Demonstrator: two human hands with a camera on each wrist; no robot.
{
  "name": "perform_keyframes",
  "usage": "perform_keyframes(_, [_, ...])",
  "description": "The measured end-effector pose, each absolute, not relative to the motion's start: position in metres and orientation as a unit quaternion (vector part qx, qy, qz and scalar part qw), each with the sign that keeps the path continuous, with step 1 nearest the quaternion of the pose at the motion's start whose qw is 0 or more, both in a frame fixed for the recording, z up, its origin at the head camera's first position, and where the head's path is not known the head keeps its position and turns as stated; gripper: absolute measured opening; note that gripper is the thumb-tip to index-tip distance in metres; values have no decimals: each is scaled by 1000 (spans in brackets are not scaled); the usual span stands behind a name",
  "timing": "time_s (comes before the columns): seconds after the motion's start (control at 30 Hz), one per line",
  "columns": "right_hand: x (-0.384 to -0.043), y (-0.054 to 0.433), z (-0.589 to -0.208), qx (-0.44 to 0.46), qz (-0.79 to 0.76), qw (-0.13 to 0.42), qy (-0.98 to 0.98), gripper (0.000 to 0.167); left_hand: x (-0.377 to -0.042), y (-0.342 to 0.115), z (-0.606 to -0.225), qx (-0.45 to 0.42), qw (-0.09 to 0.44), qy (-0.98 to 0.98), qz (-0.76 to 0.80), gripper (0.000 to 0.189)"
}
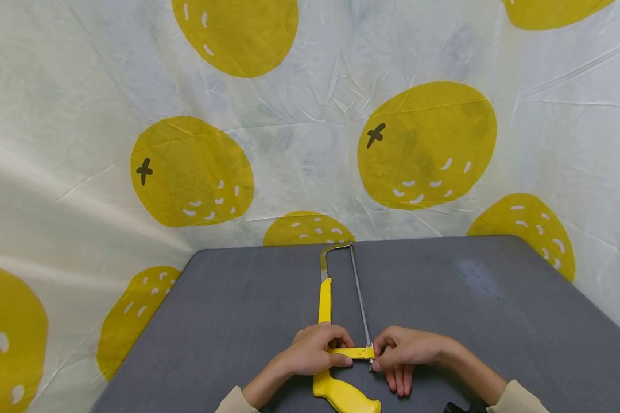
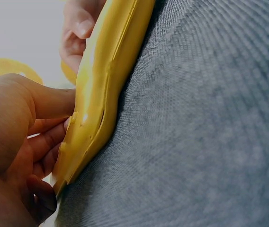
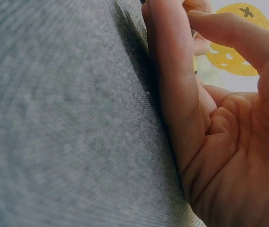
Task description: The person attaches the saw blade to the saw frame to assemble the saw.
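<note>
A hacksaw with a yellow frame and handle lies flat on the grey table, its far metal end pointing away from me. The thin blade runs along its right side. My left hand grips the near yellow arm of the frame, thumb on the near side and fingers on the far side. In the left wrist view the yellow handle slopes past that hand. At the blade's near end my right hand pinches around the small metal screw, its lower fingers resting on the table. Its fingertips hide part of the fitting.
The grey table reaches back to a white cloth printed with yellow fruit, which hangs behind it and along both sides. A pale smudge marks the tabletop at the right. Something black shows by the right sleeve.
</note>
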State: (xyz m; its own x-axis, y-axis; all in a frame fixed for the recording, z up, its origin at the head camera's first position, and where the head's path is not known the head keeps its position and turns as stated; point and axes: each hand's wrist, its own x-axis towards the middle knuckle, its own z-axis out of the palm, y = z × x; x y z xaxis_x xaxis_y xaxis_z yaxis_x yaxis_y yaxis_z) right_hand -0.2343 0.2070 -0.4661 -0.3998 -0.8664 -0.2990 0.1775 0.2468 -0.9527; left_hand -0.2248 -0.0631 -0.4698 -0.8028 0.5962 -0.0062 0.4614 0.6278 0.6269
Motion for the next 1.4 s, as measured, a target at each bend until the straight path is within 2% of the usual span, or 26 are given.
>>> perform_keyframes(1.0, [-234, 208, -467, -283, -542, 471, 636, 7, -226, -62, -474, 300, 101, 896, 313, 14])
perform_keyframes(1.4, [-234, 208, -470, -286, -543, 465, 638, 10, -225, -62, -472, 296, 102, 897, 312, 14])
